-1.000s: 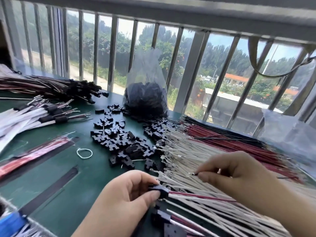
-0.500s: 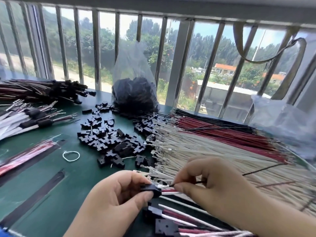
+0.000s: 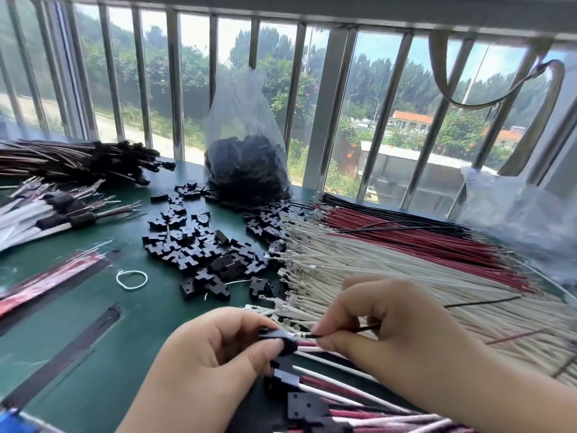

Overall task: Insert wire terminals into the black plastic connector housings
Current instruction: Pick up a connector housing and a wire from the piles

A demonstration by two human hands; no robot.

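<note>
Here left hand (image 3: 215, 354) pinches housing (image 3: 281, 339); right hand (image 3: 384, 332) pinches black wire (image 3: 362, 329).

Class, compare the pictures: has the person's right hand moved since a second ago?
Yes. The right hand, pinching a thin black wire, has come leftward off the spread white wires to the black plastic connector housing gripped by the left hand.

Green work table (image 3: 93, 332) pushed right up against a barred window (image 3: 175, 89); metal vertical bars, grey frame on top. Bright daylight coming through. Outside: trees (image 3: 384, 85), a road or path on the left, an orange-roofed building (image 3: 412, 118) and a low grey wall on the right. A grey strap (image 3: 468, 98) hangs looped off the bars, upper right.
</note>
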